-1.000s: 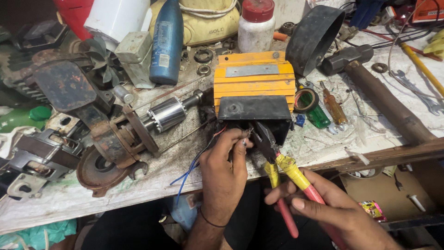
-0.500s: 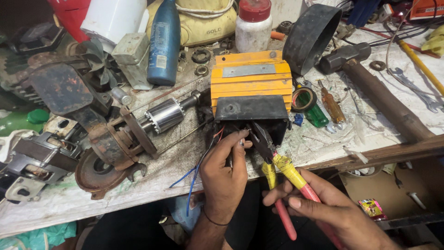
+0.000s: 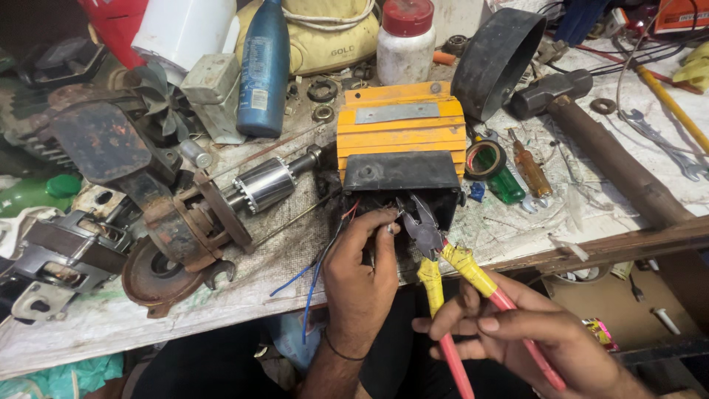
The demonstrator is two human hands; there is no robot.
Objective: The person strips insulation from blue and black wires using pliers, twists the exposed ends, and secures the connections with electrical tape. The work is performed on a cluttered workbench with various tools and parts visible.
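The left hand [image 3: 360,277] is curled narrow, its fingertips pinching thin wires [image 3: 347,222] at the open mouth of the black box [image 3: 399,181]. The right hand [image 3: 532,336] is closed around the red and yellow handles of the pliers [image 3: 443,258], whose dark jaws stand slightly parted and point up into the same opening, just beside the left fingertips.

The black box sits at the front end of the orange unit [image 3: 399,122], close to the near edge of the bench [image 3: 185,310]; both wrists hang off that edge. A blue wire [image 3: 310,284] trails from the box down over the edge.

To the left, a shiny motor rotor [image 3: 262,185] on a rusty bracket [image 3: 177,229] lies near the left hand, leaving only a narrow strip of bare bench between them. To the right, a roll of tape [image 3: 484,157], a green item [image 3: 506,185] and a small screwdriver [image 3: 530,170] lie close beside the orange unit. Farther right, a hammer [image 3: 591,140] runs diagonally towards the edge, and a wooden strip [image 3: 628,240] lies along it. Behind the unit stand a blue bottle [image 3: 262,66] and a white jar with a red lid [image 3: 405,41], with a black ring [image 3: 495,59] tilted against clutter.
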